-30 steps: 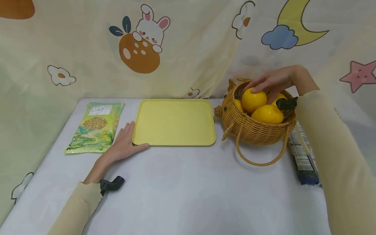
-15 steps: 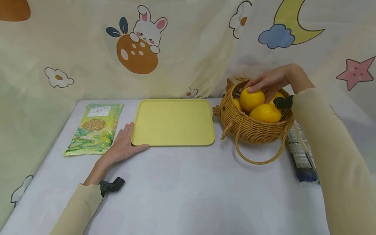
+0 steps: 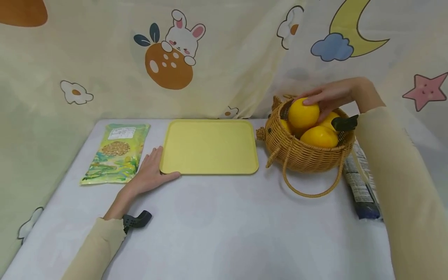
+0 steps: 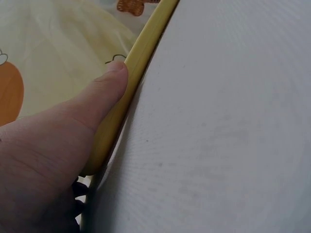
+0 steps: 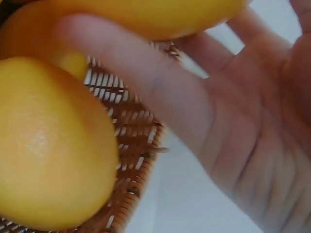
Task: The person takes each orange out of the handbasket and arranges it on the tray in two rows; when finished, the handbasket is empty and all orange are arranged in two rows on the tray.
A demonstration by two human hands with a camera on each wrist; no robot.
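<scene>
In the head view, a round, smooth yellow fruit [image 3: 301, 116] sits high in a wicker animal-shaped basket [image 3: 311, 162]. From behind and above, my right hand [image 3: 334, 95] grips it, thumb over its upper side. Several more yellow fruits, one of them [image 3: 319, 137] in front, lie in the basket. My left hand [image 3: 148, 177] rests at the near left corner of a yellow tray [image 3: 210, 147], its fingers along the left side. The left wrist view shows the thumb [image 4: 99, 94] against the tray's front edge. In the right wrist view, the held fruit is partly cut off.
A green-yellow bag [image 3: 115, 155] with a picture of beans or grains lies left of the tray. Partly under the right sleeve, a dark printed package [image 3: 362, 190] lies right of the basket. The basket's handle [image 3: 315, 194] hangs forward. A patterned curtain [image 3: 238, 58] backs the white table.
The right hand has raised the yellow fruit slightly out of the basket. The left hand stays at the tray corner. The head view has shifted a little.
</scene>
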